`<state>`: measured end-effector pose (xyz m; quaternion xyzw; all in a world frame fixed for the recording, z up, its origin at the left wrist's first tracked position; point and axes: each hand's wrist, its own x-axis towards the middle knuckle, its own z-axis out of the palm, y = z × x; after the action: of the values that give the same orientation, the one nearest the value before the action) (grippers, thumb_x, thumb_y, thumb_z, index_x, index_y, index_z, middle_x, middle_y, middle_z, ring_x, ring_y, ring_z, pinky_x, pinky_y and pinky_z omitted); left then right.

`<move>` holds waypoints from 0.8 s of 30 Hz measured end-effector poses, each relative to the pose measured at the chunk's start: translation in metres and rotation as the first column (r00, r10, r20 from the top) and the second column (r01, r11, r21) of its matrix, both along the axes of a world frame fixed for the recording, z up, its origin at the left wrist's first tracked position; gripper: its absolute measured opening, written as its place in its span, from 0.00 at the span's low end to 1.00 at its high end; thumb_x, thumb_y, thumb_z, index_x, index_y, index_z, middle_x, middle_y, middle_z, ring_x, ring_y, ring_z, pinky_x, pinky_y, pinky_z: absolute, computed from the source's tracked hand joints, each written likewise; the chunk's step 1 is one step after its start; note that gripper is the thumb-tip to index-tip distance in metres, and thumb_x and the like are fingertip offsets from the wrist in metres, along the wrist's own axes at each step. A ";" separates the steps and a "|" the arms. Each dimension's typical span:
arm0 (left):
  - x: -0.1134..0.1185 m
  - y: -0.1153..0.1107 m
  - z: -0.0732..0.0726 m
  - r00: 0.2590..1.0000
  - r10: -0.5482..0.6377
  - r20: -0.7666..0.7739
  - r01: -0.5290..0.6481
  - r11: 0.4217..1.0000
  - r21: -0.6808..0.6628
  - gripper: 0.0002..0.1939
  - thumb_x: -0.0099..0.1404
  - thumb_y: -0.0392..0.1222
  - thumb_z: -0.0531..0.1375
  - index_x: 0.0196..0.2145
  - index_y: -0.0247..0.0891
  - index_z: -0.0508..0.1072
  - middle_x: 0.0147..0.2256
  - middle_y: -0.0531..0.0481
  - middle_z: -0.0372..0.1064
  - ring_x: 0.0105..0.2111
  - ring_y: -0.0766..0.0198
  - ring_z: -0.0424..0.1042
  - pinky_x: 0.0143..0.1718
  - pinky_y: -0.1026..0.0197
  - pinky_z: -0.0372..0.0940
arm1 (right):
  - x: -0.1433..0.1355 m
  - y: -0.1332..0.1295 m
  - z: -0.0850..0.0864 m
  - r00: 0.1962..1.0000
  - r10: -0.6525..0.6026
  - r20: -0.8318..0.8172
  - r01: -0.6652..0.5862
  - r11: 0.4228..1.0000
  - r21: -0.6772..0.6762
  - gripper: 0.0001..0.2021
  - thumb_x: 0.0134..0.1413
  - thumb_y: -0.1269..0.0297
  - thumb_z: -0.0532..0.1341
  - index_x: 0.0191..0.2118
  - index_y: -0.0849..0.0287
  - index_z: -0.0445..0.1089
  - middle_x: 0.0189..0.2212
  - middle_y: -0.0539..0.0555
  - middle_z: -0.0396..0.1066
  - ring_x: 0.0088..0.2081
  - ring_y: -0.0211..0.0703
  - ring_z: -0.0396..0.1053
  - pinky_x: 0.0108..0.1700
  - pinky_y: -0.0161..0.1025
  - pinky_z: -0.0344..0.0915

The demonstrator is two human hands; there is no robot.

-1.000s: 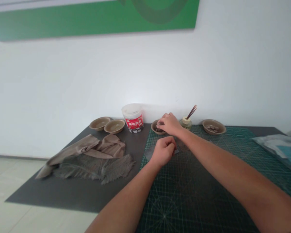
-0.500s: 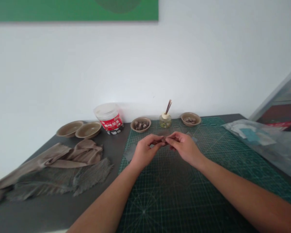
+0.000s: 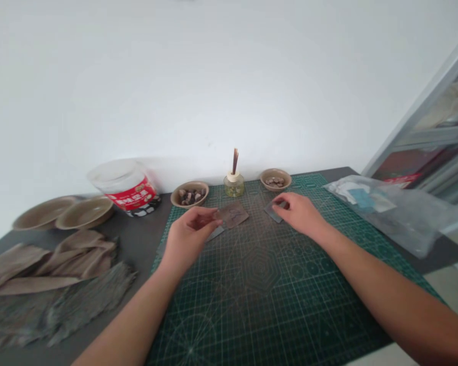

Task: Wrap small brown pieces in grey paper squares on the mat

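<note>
My left hand (image 3: 189, 234) is over the left part of the green cutting mat, thumb and forefinger a little apart with nothing visible between them. Its fingertips reach the left edge of a flat brown square (image 3: 234, 214) with dark marks. A small grey piece (image 3: 216, 233) lies partly under that hand. Farther right, my right hand (image 3: 297, 213) is closed, its thumb and fingers bent together over a small dark grey square (image 3: 272, 211). Whatever those fingertips pinch is too small and blurred to name.
At the mat's (image 3: 259, 315) back edge stand a bowl of stones (image 3: 190, 202), a reed diffuser (image 3: 234, 185) and a bowl of flat brown pieces (image 3: 275, 188). Leftward are a plastic tub (image 3: 132, 195), shallow bowls (image 3: 84, 221) and crumpled cloth (image 3: 80, 259). A plastic bag (image 3: 400, 218) lies right.
The hands, earlier together at a small brown thing, have come apart, left hand leftward and right hand over the grey square. The brown square shows between them. The view has shifted right and down.
</note>
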<state>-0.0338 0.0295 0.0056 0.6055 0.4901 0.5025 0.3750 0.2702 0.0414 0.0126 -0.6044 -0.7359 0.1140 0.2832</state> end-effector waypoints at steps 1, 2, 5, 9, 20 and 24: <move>0.001 -0.001 0.000 1.000 -0.008 -0.012 0.008 1.000 -0.020 0.16 0.53 0.43 0.72 0.39 0.37 0.77 0.34 0.48 0.78 0.34 0.61 0.76 0.37 0.60 0.69 | -0.001 0.002 -0.009 0.999 0.012 0.043 -0.013 1.000 0.027 0.12 0.59 0.59 0.63 0.46 0.57 0.76 0.44 0.57 0.77 0.44 0.49 0.72 0.47 0.44 0.66; 0.002 -0.002 0.000 1.000 -0.015 -0.007 0.015 0.999 -0.031 0.16 0.52 0.43 0.72 0.38 0.37 0.77 0.33 0.48 0.78 0.33 0.61 0.76 0.36 0.60 0.69 | -0.004 0.002 -0.017 0.996 0.033 0.080 -0.037 0.998 0.045 0.16 0.59 0.57 0.63 0.50 0.58 0.75 0.48 0.58 0.75 0.48 0.51 0.70 0.51 0.45 0.65; 0.002 0.000 0.000 0.997 -0.004 0.074 0.003 1.000 0.010 0.15 0.53 0.42 0.72 0.37 0.37 0.73 0.34 0.49 0.77 0.32 0.62 0.75 0.36 0.60 0.69 | -0.014 0.000 -0.034 0.973 0.105 0.207 -0.113 0.993 0.030 0.25 0.61 0.48 0.61 0.58 0.57 0.70 0.57 0.60 0.69 0.56 0.57 0.63 0.58 0.52 0.60; -0.001 0.006 0.000 0.993 0.010 0.115 -0.021 0.995 0.095 0.15 0.54 0.41 0.71 0.36 0.38 0.70 0.29 0.53 0.74 0.27 0.66 0.72 0.31 0.62 0.68 | -0.026 -0.002 -0.042 0.957 0.058 0.284 -0.072 0.997 0.039 0.28 0.63 0.45 0.57 0.62 0.56 0.66 0.61 0.61 0.64 0.58 0.61 0.59 0.59 0.57 0.58; -0.001 0.004 0.002 0.998 -0.016 0.063 0.009 0.995 0.100 0.14 0.56 0.42 0.70 0.37 0.38 0.71 0.26 0.56 0.65 0.25 0.68 0.67 0.28 0.64 0.64 | -0.006 0.019 -0.045 0.995 -0.059 0.082 0.055 0.998 0.043 0.21 0.58 0.60 0.65 0.55 0.62 0.69 0.49 0.64 0.72 0.51 0.57 0.67 0.55 0.52 0.62; -0.003 0.005 0.000 0.998 -0.041 0.045 0.035 0.992 0.124 0.13 0.57 0.42 0.69 0.39 0.38 0.72 0.26 0.56 0.66 0.26 0.67 0.67 0.28 0.64 0.64 | 0.001 0.014 -0.037 0.997 -0.073 -0.013 0.073 0.996 0.058 0.15 0.60 0.64 0.62 0.51 0.60 0.69 0.43 0.58 0.75 0.43 0.48 0.73 0.47 0.44 0.67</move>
<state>-0.0373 0.0345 0.0052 0.6245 0.4377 0.5387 0.3581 0.2708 0.0559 -0.0239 -0.6217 -0.7148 0.0854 0.3086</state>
